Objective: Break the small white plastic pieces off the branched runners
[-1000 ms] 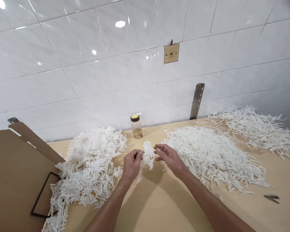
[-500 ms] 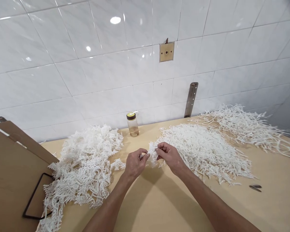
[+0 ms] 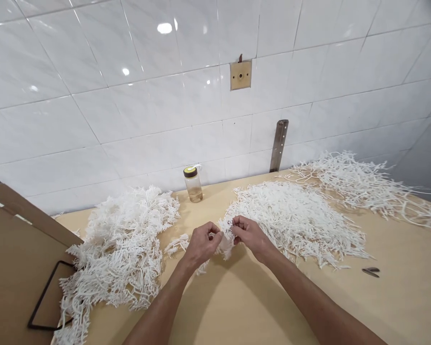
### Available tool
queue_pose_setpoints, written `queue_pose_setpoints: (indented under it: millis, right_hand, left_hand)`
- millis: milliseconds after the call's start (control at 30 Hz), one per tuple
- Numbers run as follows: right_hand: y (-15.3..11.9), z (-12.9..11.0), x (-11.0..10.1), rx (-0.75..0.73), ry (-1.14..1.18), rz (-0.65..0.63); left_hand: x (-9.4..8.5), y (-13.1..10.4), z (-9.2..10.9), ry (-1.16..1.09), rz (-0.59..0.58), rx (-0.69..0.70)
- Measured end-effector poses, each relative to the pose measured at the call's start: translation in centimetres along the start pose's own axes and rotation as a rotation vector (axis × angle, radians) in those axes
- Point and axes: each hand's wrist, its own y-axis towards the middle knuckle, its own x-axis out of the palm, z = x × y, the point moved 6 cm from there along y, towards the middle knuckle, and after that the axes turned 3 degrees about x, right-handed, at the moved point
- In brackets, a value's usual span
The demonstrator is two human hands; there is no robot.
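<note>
Between my hands, just above the table, is a small tuft of white branching sprigs [image 3: 225, 242]. My left hand [image 3: 202, 245] is closed, pinching the tuft's left side between thumb and forefinger. My right hand [image 3: 250, 236] is closed too, its fingertips pinching the sprigs from the other side. Right behind it lies a broad heap of short white sprigs [image 3: 294, 218]. To the left spreads a large pile of fluffy white tufts [image 3: 124, 254]. A small loose clump [image 3: 177, 244] rests beside my left hand.
A clear bottle [image 3: 194, 187] with a dark and yellow lid stands near the tiled wall. Longer white strands [image 3: 362, 184] lie at the far right. Small dark snips [image 3: 371, 272] are on the table's right. A brown board [image 3: 17, 258] with a black wire frame [image 3: 39, 306] borders the left.
The view has shifted slightly to the right. Both hands keep pinching the white tuft, which hangs a little lower between them. Some white strands now show below my left hand.
</note>
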Motion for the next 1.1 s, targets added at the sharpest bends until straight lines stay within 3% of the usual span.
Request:
queue_pose_setpoints:
  millis: [100, 367, 600, 700, 833, 967, 1100]
  right_hand:
    - [-0.1, -0.1, -0.1, -0.007, 0.062, 0.015]
    - [-1.2, -0.6, 1.1, -0.040, -0.092, -0.169]
    - [-0.9, 0.9, 1.2, 0.038, -0.122, 0.000]
    - [-0.8, 1.8, 1.2, 0.101, -0.043, 0.046]
    - [-1.1, 1.4, 1.3, 0.113, 0.099, 0.019]
    - [-1.4, 0.8, 1.4, 0.081, 0.151, -0.013]
    - [-1.4, 0.9, 1.7, 0.015, 0.116, -0.065]
  left_hand:
    - [0.5, -0.1, -0.4, -0.064, -0.022, -0.037]
    - [0.8, -0.3, -1.3, -0.196, 0.011, -0.141]
    - [0.3, -0.5, -2.7, -0.246, 0.199, -0.148]
    - [0.5, -0.6, -2.6, -0.384, 0.155, -0.118]
    - [0.9, -0.9, -2.6, -0.532, 0.063, -0.201]
    - [1.2, -1.0, -2.3, -0.543, 0.000, -0.248]
    - [1.1, -1.1, -2.7, -0.531, 0.035, -0.261]
